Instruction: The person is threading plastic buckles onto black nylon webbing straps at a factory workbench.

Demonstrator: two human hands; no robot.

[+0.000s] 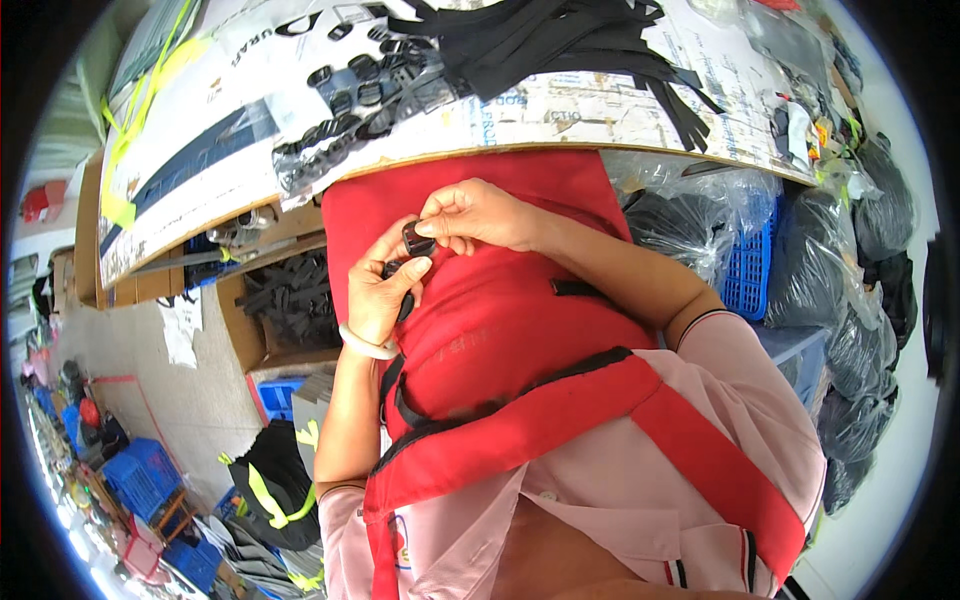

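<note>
Over my red apron (500,300), both hands meet at a small black plastic buckle (417,240). My right hand (478,215) pinches its upper end between thumb and fingers. My left hand (382,285) is closed around its lower side, with a black strap piece (405,306) showing below the thumb. How strap and buckle join is hidden by the fingers. On the table beyond lie several black buckles (365,85) in a heap, beside a bundle of black webbing straps (550,40).
The white-covered table's edge (470,153) runs just past my hands. Below it at left is a cardboard box (240,330) of black straps. A blue crate (745,265) and plastic bags of black goods (815,250) stand at right. Yellow ribbon (135,130) hangs at far left.
</note>
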